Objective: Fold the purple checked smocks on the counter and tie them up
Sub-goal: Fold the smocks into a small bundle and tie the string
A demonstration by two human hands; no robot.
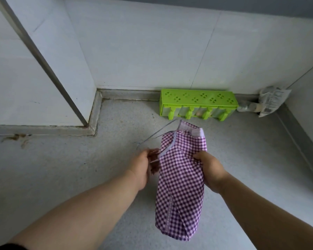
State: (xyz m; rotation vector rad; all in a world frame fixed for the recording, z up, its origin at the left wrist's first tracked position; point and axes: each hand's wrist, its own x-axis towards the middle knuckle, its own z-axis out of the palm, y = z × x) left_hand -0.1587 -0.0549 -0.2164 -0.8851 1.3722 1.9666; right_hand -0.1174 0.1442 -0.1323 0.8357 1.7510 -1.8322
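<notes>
A purple checked smock (181, 181) is folded into a long narrow bundle and held above the grey counter (79, 168), its lower end hanging toward me. My right hand (209, 168) grips the bundle's right side near the middle. My left hand (145, 165) pinches the smock's thin striped tie strings (157, 136) at the bundle's left edge; the strings loop out up and to the left. A pale cuff (197, 132) shows at the top end.
A bright green plastic rack (197, 103) with cut-out flower holes stands against the back wall. A crumpled clear plastic packet (271, 101) lies in the back right corner. White tiled walls bound the counter at the back, left and right.
</notes>
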